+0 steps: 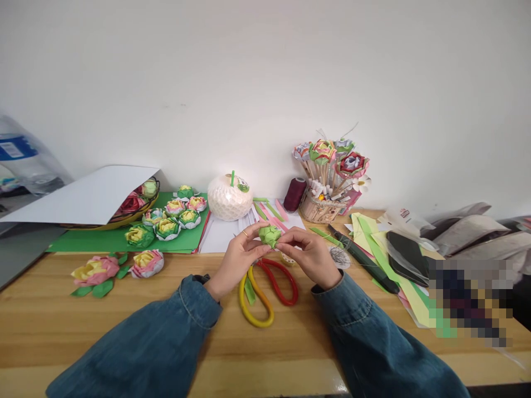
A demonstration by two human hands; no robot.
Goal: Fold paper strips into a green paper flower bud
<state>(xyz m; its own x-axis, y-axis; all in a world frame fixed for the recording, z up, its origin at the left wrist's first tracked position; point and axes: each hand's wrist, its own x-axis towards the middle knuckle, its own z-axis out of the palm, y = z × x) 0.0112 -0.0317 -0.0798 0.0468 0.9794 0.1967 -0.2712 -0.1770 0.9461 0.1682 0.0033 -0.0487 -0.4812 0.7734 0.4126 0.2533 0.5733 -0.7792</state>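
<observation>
Both of my hands meet above the middle of the wooden table [124,326]. My left hand [236,260] and my right hand [311,254] pinch a small green folded paper flower [269,235] between their fingertips. A ring sits on a finger of the left hand. Directly under the hands lie scissors with one yellow and one red handle loop [265,293], with a green paper strip across the yellow loop. Both arms wear blue denim sleeves.
Several finished paper lotus flowers [168,226] sit on a green sheet at left, two more [147,262] on bare wood. A white netted ball [229,198], a maroon thread spool [294,193], a basket of paper flowers on sticks [327,193] and paper strips [373,243] stand behind and right.
</observation>
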